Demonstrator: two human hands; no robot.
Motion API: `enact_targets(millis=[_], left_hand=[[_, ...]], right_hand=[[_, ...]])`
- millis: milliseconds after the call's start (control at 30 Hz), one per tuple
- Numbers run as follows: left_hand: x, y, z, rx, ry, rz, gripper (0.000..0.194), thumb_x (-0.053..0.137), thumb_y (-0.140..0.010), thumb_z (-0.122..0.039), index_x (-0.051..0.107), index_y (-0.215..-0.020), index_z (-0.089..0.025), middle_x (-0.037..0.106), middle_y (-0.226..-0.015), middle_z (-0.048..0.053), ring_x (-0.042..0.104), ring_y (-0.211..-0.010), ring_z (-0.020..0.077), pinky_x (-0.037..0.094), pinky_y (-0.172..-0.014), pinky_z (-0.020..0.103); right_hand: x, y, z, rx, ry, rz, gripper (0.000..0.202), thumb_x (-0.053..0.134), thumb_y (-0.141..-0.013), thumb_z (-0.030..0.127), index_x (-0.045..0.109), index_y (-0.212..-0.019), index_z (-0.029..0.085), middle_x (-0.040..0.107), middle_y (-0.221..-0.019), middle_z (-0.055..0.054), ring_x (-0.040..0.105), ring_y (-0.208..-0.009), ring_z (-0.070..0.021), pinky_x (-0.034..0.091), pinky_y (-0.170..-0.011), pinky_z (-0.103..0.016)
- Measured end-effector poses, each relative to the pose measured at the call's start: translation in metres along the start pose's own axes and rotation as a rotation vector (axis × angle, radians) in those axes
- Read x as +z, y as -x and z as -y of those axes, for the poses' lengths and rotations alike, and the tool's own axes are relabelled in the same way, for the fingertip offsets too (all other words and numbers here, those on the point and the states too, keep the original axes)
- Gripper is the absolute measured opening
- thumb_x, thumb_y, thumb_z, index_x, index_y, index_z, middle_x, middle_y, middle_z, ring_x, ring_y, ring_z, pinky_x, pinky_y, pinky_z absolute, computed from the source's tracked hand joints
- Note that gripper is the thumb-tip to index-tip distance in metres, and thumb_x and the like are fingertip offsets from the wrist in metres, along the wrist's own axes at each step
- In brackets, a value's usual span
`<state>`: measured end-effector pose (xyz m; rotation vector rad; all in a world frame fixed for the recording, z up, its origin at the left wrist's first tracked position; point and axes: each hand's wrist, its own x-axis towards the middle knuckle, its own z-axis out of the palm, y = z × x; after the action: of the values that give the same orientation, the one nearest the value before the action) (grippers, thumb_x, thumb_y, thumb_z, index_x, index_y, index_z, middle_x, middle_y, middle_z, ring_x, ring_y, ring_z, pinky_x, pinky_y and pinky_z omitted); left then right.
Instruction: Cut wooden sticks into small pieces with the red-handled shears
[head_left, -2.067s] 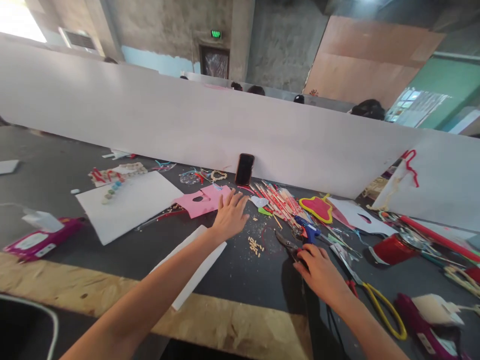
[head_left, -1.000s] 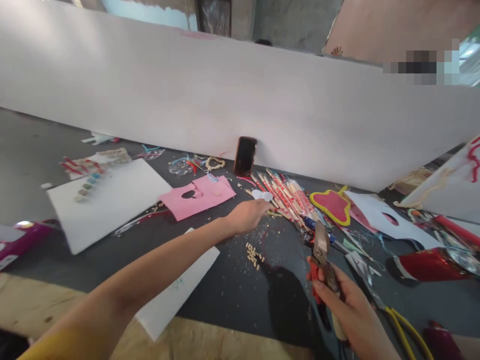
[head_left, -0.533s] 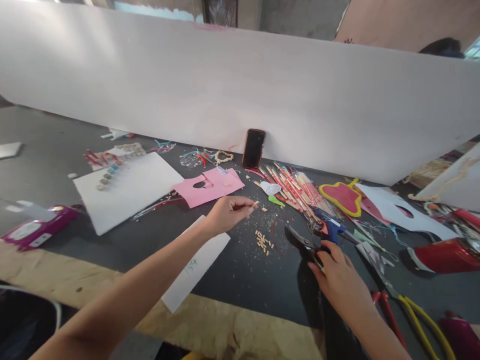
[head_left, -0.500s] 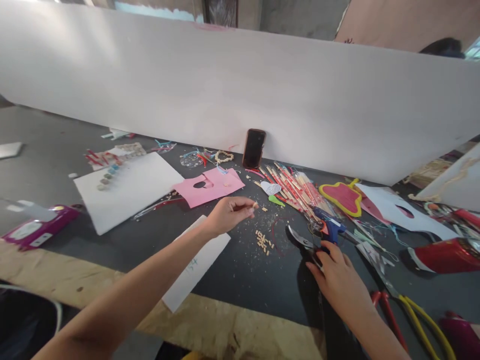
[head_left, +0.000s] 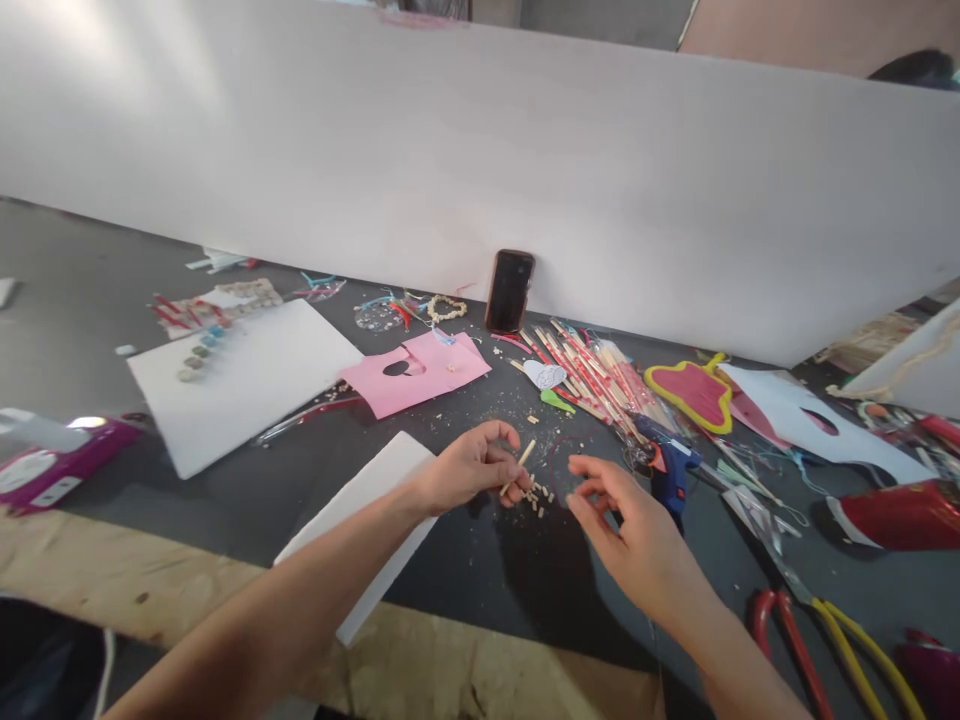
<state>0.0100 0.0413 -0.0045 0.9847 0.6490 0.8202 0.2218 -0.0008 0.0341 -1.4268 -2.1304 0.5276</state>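
Your left hand (head_left: pixel 469 470) pinches a short wooden stick (head_left: pixel 519 465) btwn thumb and fingers, just above the pile of cut stick bits (head_left: pixel 537 494) on the dark table (head_left: pixel 480 560). Right hand (head_left: pixel 626 520) is empty, fingers apart, near the stick w/o touching. Keep the pinch firm and low over the pile, and take the free end squarely.

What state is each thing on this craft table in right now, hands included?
Left hand: pinching a short wooden stick.
Right hand: open, holding nothing, fingers curled near the stick.
Phone: screen dark, propped upright against the white board.
Pink paper: lying flat, with a hole cut out.
Blue glue gun: lying on the table.
Cut stick bits: scattered loose under the hands.
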Motion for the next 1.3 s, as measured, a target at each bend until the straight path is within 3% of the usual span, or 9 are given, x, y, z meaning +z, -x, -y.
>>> enact_targets(millis=[100, 200, 300, 433, 533, 700, 933, 1133, 1300], left_hand=[[0.003, 0.003, 0.002, -0.094, -0.023, 0.09, 0.034, 0.069, -0.07, -0.028, 0.052, -0.096, -0.014, 0.067, -0.074, 0.007, 0.061, -0.058, 0.0119, 0.049, -0.057, 0.025], [0.004, 0.006, 0.005, -0.173, -0.061, 0.147, 0.027, 0.07, -0.069, -0.027, 0.059, -0.089, -0.012, 0.066, -0.076, 0.007, 0.061, -0.06, 0.011, 0.049, -0.059, 0.024], [0.003, 0.007, 0.006, -0.202, -0.041, 0.185, 0.024, 0.069, -0.07, -0.028, 0.061, -0.086, -0.012, 0.066, -0.074, 0.007, 0.061, -0.058, 0.0112, 0.049, -0.058, 0.023], [-0.004, 0.006, 0.005, -0.076, 0.097, 0.082, 0.018, 0.065, -0.075, -0.026, 0.057, -0.082, -0.011, 0.066, -0.077, 0.008, 0.06, -0.058, 0.0118, 0.05, -0.057, 0.025], [-0.01, 0.005, 0.002, -0.021, 0.179, 0.006, 0.014, 0.062, -0.077, -0.022, 0.056, -0.086, -0.013, 0.064, -0.075, 0.006, 0.059, -0.056, 0.0103, 0.049, -0.055, 0.023], [-0.014, 0.004, 0.0, -0.038, 0.192, -0.017, 0.034, 0.058, -0.08, -0.02, 0.049, -0.113, -0.018, 0.061, -0.073, 0.003, 0.056, -0.054, 0.0092, 0.048, -0.052, 0.022], [-0.01, 0.005, 0.003, -0.15, 0.094, 0.051, 0.033, 0.06, -0.077, -0.022, 0.051, -0.108, -0.018, 0.059, -0.081, 0.004, 0.059, -0.058, 0.011, 0.051, -0.048, 0.023], [-0.001, 0.006, 0.0, -0.29, 0.02, 0.127, 0.033, 0.06, -0.077, -0.027, 0.051, -0.108, -0.019, 0.057, -0.081, 0.003, 0.061, -0.061, 0.0123, 0.052, -0.048, 0.024], [0.005, 0.008, 0.004, -0.331, -0.006, 0.241, 0.033, 0.059, -0.079, -0.029, 0.054, -0.11, -0.02, 0.057, -0.088, 0.005, 0.062, -0.067, 0.0125, 0.054, -0.054, 0.025]], right_hand=[[0.021, -0.003, 0.0, 0.065, -0.285, -0.022, 0.029, 0.046, -0.085, 0.028, 0.048, -0.113, 0.02, 0.063, -0.099, -0.007, 0.062, -0.083, -0.0141, 0.051, -0.073, -0.027], [0.036, 0.001, -0.003, 0.063, -0.343, 0.0, 0.022, 0.047, -0.085, 0.027, 0.052, -0.106, 0.021, 0.065, -0.092, -0.004, 0.062, -0.081, -0.0133, 0.05, -0.073, -0.025], [0.04, 0.004, -0.008, 0.061, -0.266, -0.019, 0.014, 0.047, -0.085, 0.027, 0.057, -0.095, 0.021, 0.064, -0.08, -0.001, 0.061, -0.069, -0.0115, 0.049, -0.066, -0.022], [0.036, 0.0, -0.02, 0.066, -0.082, -0.118, 0.014, 0.047, -0.085, 0.027, 0.056, -0.092, 0.02, 0.064, -0.081, -0.002, 0.061, -0.07, -0.0129, 0.047, -0.066, -0.023], [0.035, -0.003, -0.03, 0.032, -0.006, -0.061, 0.012, 0.048, -0.084, 0.025, 0.057, -0.088, 0.02, 0.064, -0.083, -0.003, 0.061, -0.077, -0.0146, 0.046, -0.07, -0.025], [0.038, -0.003, -0.033, 0.017, 0.139, 0.053, 0.014, 0.046, -0.084, 0.025, 0.06, -0.086, 0.022, 0.063, -0.086, -0.003, 0.06, -0.077, -0.0149, 0.046, -0.069, -0.025], [0.039, -0.005, -0.031, -0.007, 0.251, 0.104, 0.014, 0.049, -0.084, 0.03, 0.061, -0.083, 0.023, 0.062, -0.081, -0.002, 0.061, -0.072, -0.0149, 0.045, -0.062, -0.024], [0.036, -0.003, -0.019, -0.088, -0.005, -0.134, 0.009, 0.052, -0.082, 0.023, 0.059, -0.088, 0.022, 0.06, -0.086, -0.005, 0.059, -0.078, -0.0147, 0.048, -0.071, -0.027], [0.038, 0.001, -0.01, -0.127, -0.095, -0.135, 0.011, 0.055, -0.08, 0.018, 0.058, -0.089, 0.023, 0.059, -0.085, -0.004, 0.058, -0.078, -0.0144, 0.048, -0.071, -0.026]])
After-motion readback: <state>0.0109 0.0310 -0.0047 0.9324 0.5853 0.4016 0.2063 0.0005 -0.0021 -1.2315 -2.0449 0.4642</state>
